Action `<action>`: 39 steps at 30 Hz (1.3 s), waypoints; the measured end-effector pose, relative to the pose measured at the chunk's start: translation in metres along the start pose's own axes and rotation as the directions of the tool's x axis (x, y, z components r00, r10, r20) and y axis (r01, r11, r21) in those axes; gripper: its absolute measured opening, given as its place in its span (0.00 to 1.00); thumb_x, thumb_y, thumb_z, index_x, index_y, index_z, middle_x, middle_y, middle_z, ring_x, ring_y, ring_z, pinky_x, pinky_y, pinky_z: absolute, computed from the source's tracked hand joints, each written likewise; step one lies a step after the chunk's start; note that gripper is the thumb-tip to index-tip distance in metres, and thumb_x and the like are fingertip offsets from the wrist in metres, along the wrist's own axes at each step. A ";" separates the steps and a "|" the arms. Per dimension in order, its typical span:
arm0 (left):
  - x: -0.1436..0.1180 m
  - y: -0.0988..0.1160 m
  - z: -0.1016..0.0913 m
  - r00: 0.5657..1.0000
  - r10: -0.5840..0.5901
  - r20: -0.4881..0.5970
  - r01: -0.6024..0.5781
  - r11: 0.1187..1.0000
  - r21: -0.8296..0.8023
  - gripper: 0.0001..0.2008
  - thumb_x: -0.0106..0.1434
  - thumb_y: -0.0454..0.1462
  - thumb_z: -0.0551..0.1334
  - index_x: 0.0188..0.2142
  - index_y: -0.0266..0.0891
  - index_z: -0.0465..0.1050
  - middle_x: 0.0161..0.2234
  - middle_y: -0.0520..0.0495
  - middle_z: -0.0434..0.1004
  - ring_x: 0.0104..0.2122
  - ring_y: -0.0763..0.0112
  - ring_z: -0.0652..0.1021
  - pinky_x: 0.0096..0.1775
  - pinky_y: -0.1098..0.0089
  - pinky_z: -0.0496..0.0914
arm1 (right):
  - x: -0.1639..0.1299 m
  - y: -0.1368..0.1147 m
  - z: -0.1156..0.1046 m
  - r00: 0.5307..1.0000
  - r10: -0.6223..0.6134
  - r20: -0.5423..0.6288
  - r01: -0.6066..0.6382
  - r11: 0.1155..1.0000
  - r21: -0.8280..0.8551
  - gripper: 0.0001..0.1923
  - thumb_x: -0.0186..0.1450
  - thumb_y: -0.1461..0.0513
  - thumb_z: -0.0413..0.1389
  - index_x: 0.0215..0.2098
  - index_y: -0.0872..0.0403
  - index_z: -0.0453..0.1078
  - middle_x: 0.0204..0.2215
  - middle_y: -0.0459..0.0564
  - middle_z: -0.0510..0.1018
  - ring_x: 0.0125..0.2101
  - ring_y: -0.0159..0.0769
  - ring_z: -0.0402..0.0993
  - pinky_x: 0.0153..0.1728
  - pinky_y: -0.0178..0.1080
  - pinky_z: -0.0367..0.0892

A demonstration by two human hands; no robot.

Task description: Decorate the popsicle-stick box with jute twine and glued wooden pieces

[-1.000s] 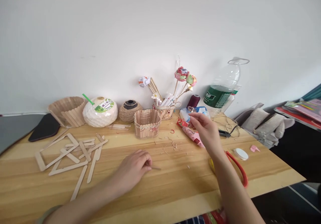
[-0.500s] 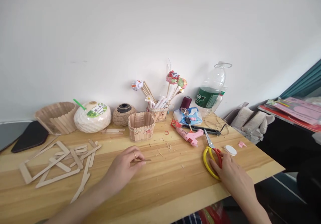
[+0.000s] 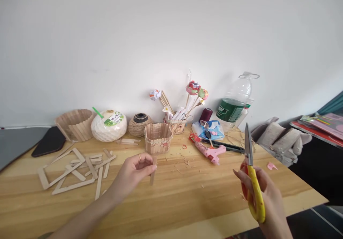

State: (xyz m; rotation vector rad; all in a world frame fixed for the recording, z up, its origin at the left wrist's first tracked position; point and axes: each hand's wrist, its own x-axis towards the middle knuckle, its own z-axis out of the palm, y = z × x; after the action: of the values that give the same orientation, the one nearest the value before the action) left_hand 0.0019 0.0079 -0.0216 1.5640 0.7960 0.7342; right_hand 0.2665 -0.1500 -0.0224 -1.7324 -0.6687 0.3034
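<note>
Scissors (image 3: 252, 173) are held point-up by the right hand (image 3: 270, 204), its grip closed on them, likely for control; over the desk (image 3: 187, 203), a wooden stick (image 3: 152, 179) is pinched by the left hand (image 3: 136, 169), lower end presumably exposed for access.

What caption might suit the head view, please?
Left hand pinching a flat wooden stick, right hand holding red-and-yellow-handled metal scissors over a pale wooden table.

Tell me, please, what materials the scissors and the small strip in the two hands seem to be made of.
Scissors: blades probably steel, bare, from the grey sheen; handles likely smooth plastic, from their even yellow and red. Small strip: probably uncoated wood, from its matte tan colour, though no grain is clear.
</note>
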 end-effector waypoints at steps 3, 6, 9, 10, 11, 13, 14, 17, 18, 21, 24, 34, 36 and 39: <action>-0.002 0.009 0.000 0.999 -0.033 -0.015 0.031 0.997 -0.070 0.07 0.52 0.39 0.62 0.25 0.37 0.69 0.24 0.51 0.72 0.25 0.72 0.71 0.29 0.73 0.67 | -0.002 -0.014 0.026 0.943 -0.194 0.269 0.193 0.981 0.034 0.22 0.50 0.46 0.57 0.34 0.51 0.62 0.30 0.49 0.70 0.30 0.39 0.68 0.28 0.38 0.64; -0.005 0.014 -0.001 0.998 -0.050 -0.023 0.047 0.991 -0.127 0.08 0.53 0.40 0.62 0.26 0.37 0.67 0.26 0.49 0.75 0.26 0.73 0.73 0.29 0.73 0.68 | -0.007 -0.027 0.055 0.789 -0.274 0.550 0.251 0.961 0.118 0.22 0.53 0.45 0.55 0.36 0.51 0.62 0.34 0.51 0.71 0.36 0.42 0.67 0.36 0.41 0.63; -0.007 0.014 -0.002 0.999 -0.025 -0.044 0.017 0.986 -0.168 0.09 0.54 0.40 0.62 0.26 0.36 0.66 0.26 0.49 0.76 0.25 0.74 0.73 0.29 0.73 0.68 | -0.015 -0.047 0.081 0.664 -0.180 0.726 0.112 0.984 0.141 0.22 0.56 0.44 0.52 0.37 0.52 0.60 0.34 0.50 0.70 0.33 0.38 0.65 0.36 0.41 0.63; -0.007 0.014 -0.002 0.999 -0.013 -0.050 0.004 0.984 -0.180 0.09 0.54 0.40 0.62 0.26 0.36 0.66 0.26 0.49 0.76 0.25 0.74 0.73 0.29 0.74 0.68 | -0.018 -0.054 0.089 0.605 -0.156 0.781 0.089 0.988 0.128 0.23 0.56 0.43 0.51 0.36 0.52 0.60 0.32 0.49 0.70 0.31 0.36 0.64 0.35 0.39 0.62; -0.007 0.013 -0.002 0.999 -0.005 -0.054 -0.006 0.981 -0.195 0.09 0.54 0.39 0.62 0.26 0.36 0.66 0.25 0.50 0.75 0.25 0.75 0.73 0.29 0.74 0.68 | -0.020 -0.060 0.096 0.549 -0.136 0.825 0.078 0.991 0.112 0.24 0.55 0.42 0.51 0.35 0.53 0.60 0.31 0.49 0.69 0.30 0.35 0.63 0.33 0.38 0.62; -0.006 0.012 -0.002 0.998 0.005 -0.060 -0.020 0.971 -0.240 0.09 0.54 0.39 0.63 0.26 0.36 0.65 0.25 0.50 0.75 0.24 0.75 0.73 0.28 0.74 0.68 | -0.021 -0.067 0.109 0.437 -0.116 0.892 0.094 0.992 0.083 0.28 0.51 0.39 0.51 0.32 0.54 0.61 0.29 0.48 0.67 0.29 0.34 0.61 0.30 0.37 0.60; -0.006 0.012 -0.002 0.998 0.011 -0.063 -0.028 0.964 -0.265 0.09 0.54 0.39 0.63 0.26 0.36 0.65 0.25 0.51 0.74 0.24 0.75 0.74 0.27 0.74 0.67 | -0.021 -0.067 0.115 0.389 -0.119 0.913 0.109 0.991 0.083 0.30 0.50 0.37 0.51 0.31 0.55 0.61 0.27 0.48 0.66 0.28 0.34 0.60 0.29 0.36 0.59; -0.004 0.010 -0.003 0.996 0.028 -0.081 -0.052 0.948 -0.314 0.10 0.54 0.40 0.63 0.26 0.36 0.65 0.23 0.52 0.72 0.23 0.76 0.73 0.26 0.76 0.67 | -0.019 -0.059 0.129 0.287 -0.177 0.942 0.130 0.981 0.145 0.32 0.50 0.34 0.47 0.27 0.55 0.60 0.23 0.45 0.61 0.24 0.30 0.55 0.23 0.33 0.53; -0.004 0.009 -0.003 0.996 0.027 -0.086 -0.054 0.945 -0.323 0.10 0.55 0.40 0.63 0.26 0.36 0.65 0.23 0.52 0.72 0.23 0.76 0.73 0.26 0.76 0.67 | -0.018 -0.055 0.132 0.265 -0.197 0.944 0.123 0.978 0.170 0.33 0.50 0.34 0.46 0.27 0.55 0.59 0.22 0.44 0.59 0.23 0.29 0.53 0.22 0.33 0.51; -0.004 0.007 -0.002 0.997 -0.001 -0.080 -0.027 0.939 -0.342 0.10 0.55 0.39 0.63 0.26 0.35 0.65 0.23 0.52 0.72 0.22 0.77 0.72 0.26 0.76 0.67 | -0.015 -0.043 0.136 0.212 -0.201 0.956 0.081 0.979 0.188 0.33 0.52 0.34 0.44 0.29 0.55 0.59 0.22 0.43 0.57 0.22 0.28 0.51 0.21 0.33 0.49; -0.004 0.006 -0.002 0.998 -0.033 -0.062 0.009 0.937 -0.348 0.09 0.56 0.39 0.62 0.26 0.35 0.65 0.23 0.52 0.73 0.23 0.78 0.72 0.27 0.76 0.66 | -0.014 -0.035 0.136 0.209 -0.191 0.959 0.078 0.981 0.179 0.32 0.52 0.34 0.43 0.30 0.53 0.58 0.22 0.42 0.57 0.21 0.28 0.50 0.21 0.33 0.50; -0.002 0.006 0.000 0.997 -0.054 -0.048 0.034 0.934 -0.357 0.09 0.56 0.39 0.62 0.25 0.36 0.65 0.24 0.51 0.75 0.23 0.77 0.73 0.27 0.76 0.67 | -0.018 -0.026 0.135 0.262 -0.161 0.951 0.073 0.986 0.147 0.32 0.51 0.35 0.45 0.34 0.53 0.61 0.25 0.44 0.56 0.25 0.31 0.51 0.25 0.35 0.53; -0.002 0.006 0.000 0.998 -0.055 -0.042 0.035 0.926 -0.375 0.09 0.56 0.39 0.62 0.26 0.36 0.65 0.24 0.51 0.75 0.23 0.77 0.74 0.27 0.76 0.67 | -0.019 -0.024 0.136 0.270 -0.154 0.950 0.086 0.987 0.136 0.33 0.51 0.34 0.45 0.35 0.53 0.61 0.26 0.44 0.56 0.25 0.32 0.51 0.26 0.35 0.54; -0.003 0.005 0.001 0.999 -0.039 -0.032 0.022 0.912 -0.409 0.09 0.56 0.38 0.62 0.25 0.36 0.65 0.23 0.51 0.75 0.23 0.77 0.74 0.27 0.76 0.67 | -0.018 -0.019 0.138 0.282 -0.193 0.940 0.114 0.979 0.167 0.34 0.51 0.35 0.45 0.37 0.53 0.62 0.27 0.46 0.59 0.27 0.34 0.54 0.28 0.36 0.56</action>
State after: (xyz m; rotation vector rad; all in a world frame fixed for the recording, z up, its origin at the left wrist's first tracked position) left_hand 0.0019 0.0045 -0.0170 1.1590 0.6431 0.8503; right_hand 0.1731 -0.0472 -0.0449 -1.2263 -1.6802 1.2944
